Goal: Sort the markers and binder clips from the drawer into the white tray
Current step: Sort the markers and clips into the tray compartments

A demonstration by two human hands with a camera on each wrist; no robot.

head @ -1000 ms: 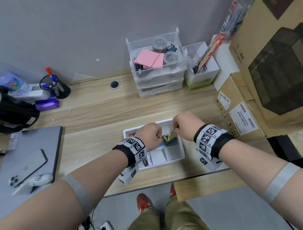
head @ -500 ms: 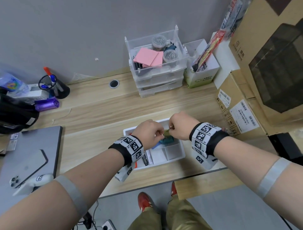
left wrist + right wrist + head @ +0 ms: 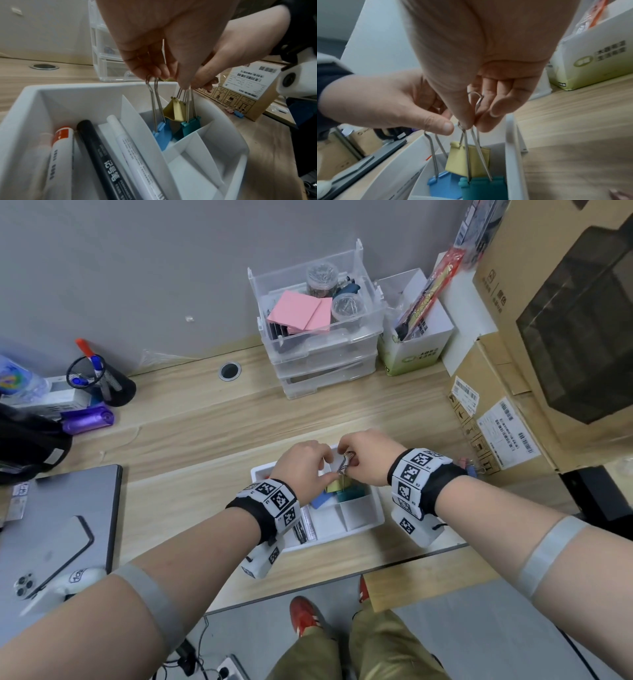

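Observation:
Both hands meet over the far right compartment of the white tray (image 3: 373, 520). My left hand (image 3: 305, 470) pinches the wire handles of a blue binder clip (image 3: 163, 134). My right hand (image 3: 469, 125) pinches together the handles of a teal binder clip (image 3: 484, 188) and a yellow binder clip (image 3: 458, 159). All three clips hang with their bodies down inside that compartment. A red-capped marker (image 3: 60, 147), a black marker (image 3: 99, 152) and a white marker (image 3: 132, 147) lie in the tray's long left compartment.
Two small clips, pink and blue (image 3: 237, 113), lie on the desk by the cardboard box (image 3: 493, 419) right of the tray. A clear drawer unit (image 3: 318, 357) stands at the back. A laptop with a phone (image 3: 58, 529) lies to the left.
My hands have drawn closer together over the tray. The yellow clip that showed between them a second ago now hangs lower, and wire handles stick up between my fingers.

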